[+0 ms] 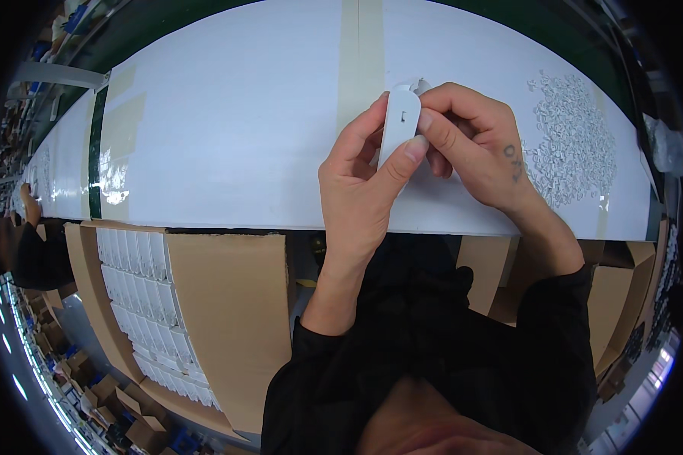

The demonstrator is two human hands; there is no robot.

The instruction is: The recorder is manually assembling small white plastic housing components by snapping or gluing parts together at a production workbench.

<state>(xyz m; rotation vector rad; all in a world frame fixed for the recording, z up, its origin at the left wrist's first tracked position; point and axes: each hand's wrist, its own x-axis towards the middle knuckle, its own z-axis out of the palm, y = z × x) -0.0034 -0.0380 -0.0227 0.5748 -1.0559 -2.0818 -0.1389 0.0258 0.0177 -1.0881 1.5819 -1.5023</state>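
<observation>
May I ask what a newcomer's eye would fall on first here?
Probably the long white part in the left hand near the centre, with the right hand at its edge. Next come the scattered small pieces on the white table at right, and the open carton of rowed white parts at lower left.

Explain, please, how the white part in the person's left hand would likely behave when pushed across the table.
The white part is probably stiff, as it shows no bend in the left hand. Its smooth-looking surface suggests it may slide easily on the table. Its slim shape hints at little weight.
</observation>
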